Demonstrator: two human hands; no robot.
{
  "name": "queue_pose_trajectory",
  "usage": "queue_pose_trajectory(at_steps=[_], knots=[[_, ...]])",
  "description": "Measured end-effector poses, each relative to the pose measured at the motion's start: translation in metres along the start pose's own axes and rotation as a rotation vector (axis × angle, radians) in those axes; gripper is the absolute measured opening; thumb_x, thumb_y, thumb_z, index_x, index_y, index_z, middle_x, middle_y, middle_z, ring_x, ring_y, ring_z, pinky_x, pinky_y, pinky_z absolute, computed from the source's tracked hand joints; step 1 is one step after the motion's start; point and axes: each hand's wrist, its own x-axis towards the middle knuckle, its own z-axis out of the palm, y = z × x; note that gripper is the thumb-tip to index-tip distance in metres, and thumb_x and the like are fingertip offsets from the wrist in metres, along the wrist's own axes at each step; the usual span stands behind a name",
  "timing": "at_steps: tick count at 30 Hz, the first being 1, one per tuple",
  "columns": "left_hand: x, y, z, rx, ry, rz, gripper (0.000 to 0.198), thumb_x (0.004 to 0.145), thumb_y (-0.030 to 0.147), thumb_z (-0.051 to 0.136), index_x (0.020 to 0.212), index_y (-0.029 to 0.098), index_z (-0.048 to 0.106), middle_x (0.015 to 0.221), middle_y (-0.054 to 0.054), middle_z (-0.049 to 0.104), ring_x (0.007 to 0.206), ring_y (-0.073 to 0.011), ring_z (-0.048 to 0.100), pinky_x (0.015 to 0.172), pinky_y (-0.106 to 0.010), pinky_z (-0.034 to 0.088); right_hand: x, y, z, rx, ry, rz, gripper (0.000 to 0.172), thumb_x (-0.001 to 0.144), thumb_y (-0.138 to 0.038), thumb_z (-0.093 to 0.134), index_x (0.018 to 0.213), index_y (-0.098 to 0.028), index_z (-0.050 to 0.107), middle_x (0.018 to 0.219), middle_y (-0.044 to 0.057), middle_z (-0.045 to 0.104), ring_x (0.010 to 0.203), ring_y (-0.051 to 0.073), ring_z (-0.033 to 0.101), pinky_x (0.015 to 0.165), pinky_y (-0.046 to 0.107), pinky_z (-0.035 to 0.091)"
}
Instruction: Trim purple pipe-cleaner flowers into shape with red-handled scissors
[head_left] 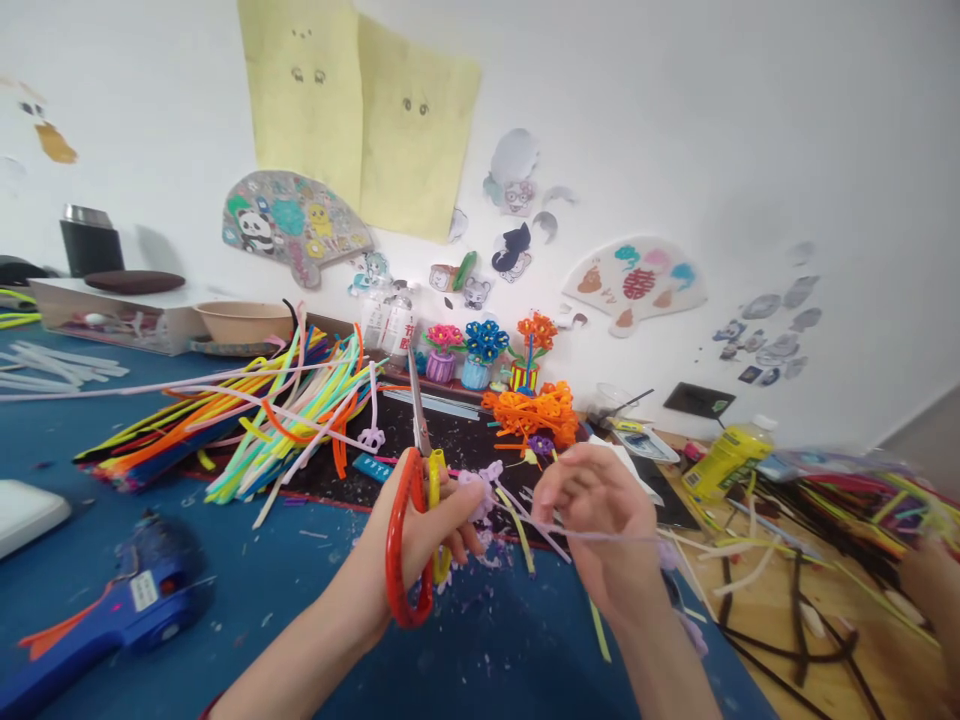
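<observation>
Red and yellow handled scissors hang on my left hand, blades pointing up. Between the thumb and fingers of that hand is a light purple pipe cleaner flower. From it a purple stem runs right, passing in front of my right hand. My right hand's fingers are curled near the stem; whether they hold it cannot be made out. Purple fuzz scraps lie on the blue table below. Behind the hands is a pile of orange pipe cleaner pieces with a dark purple flower.
Bundled pipe cleaners and a blue glue gun lie at left. Small potted flowers stand by the wall. At right are a yellow bottle, black strips and another person's hand.
</observation>
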Motion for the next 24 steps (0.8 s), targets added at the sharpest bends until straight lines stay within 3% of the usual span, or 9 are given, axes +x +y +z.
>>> queue_pose_trajectory(at_steps=[4, 10, 12, 16, 19, 24], knots=[[-0.003, 0.009, 0.002, 0.017, 0.086, 0.043, 0.033, 0.065, 0.047, 0.068, 0.063, 0.019, 0.052, 0.046, 0.001, 0.061, 0.039, -0.0096, 0.051, 0.039, -0.019, 0.038, -0.004, 0.004, 0.007, -0.145, -0.155, 0.04, 0.04, 0.075, -0.021, 0.075, 0.111, -0.027, 0.057, 0.078, 0.001, 0.063, 0.07, 0.014, 0.059, 0.066, 0.027, 0.048], [-0.002, 0.01, 0.004, 0.01, 0.165, 0.076, 0.036, 0.06, 0.044, 0.07, 0.064, 0.021, 0.044, 0.043, 0.004, 0.058, 0.038, -0.0104, 0.052, 0.04, -0.021, 0.04, -0.008, 0.008, 0.013, -0.38, -0.202, 0.04, 0.037, 0.079, -0.012, 0.066, 0.111, -0.028, 0.059, 0.084, 0.0, 0.061, 0.076, 0.014, 0.058, 0.072, 0.027, 0.049], [-0.001, 0.009, 0.004, 0.015, 0.169, 0.068, 0.035, 0.06, 0.044, 0.07, 0.064, 0.021, 0.044, 0.042, 0.004, 0.058, 0.038, -0.0104, 0.052, 0.04, -0.021, 0.04, -0.008, 0.008, 0.014, -0.464, -0.201, 0.004, 0.028, 0.078, -0.014, 0.068, 0.102, -0.025, 0.064, 0.082, 0.001, 0.061, 0.075, 0.014, 0.058, 0.069, 0.027, 0.048], [0.001, 0.006, 0.004, 0.022, 0.159, 0.049, 0.037, 0.061, 0.044, 0.07, 0.066, 0.021, 0.041, 0.041, 0.004, 0.058, 0.037, -0.0102, 0.052, 0.04, -0.02, 0.039, -0.005, 0.009, 0.013, -0.515, -0.128, 0.009, 0.007, 0.076, -0.023, 0.072, 0.081, -0.021, 0.069, 0.08, 0.003, 0.064, 0.077, 0.016, 0.059, 0.067, 0.026, 0.048], [0.0, 0.005, 0.003, 0.029, 0.131, 0.049, 0.039, 0.062, 0.046, 0.069, 0.068, 0.022, 0.039, 0.043, 0.004, 0.059, 0.037, -0.011, 0.053, 0.039, -0.021, 0.04, -0.002, 0.012, 0.012, -0.448, -0.026, 0.115, 0.01, 0.076, -0.03, 0.072, 0.079, -0.02, 0.07, 0.08, 0.003, 0.065, 0.075, 0.015, 0.06, 0.065, 0.025, 0.048], [0.001, -0.001, 0.003, 0.045, 0.102, 0.099, 0.042, 0.065, 0.046, 0.07, 0.072, 0.023, 0.037, 0.044, 0.006, 0.059, 0.038, -0.0104, 0.054, 0.041, -0.02, 0.041, 0.0, 0.019, 0.01, -0.272, 0.029, 0.267, 0.018, 0.073, -0.035, 0.074, 0.075, -0.018, 0.07, 0.071, 0.002, 0.065, 0.063, 0.013, 0.06, 0.059, 0.024, 0.048]])
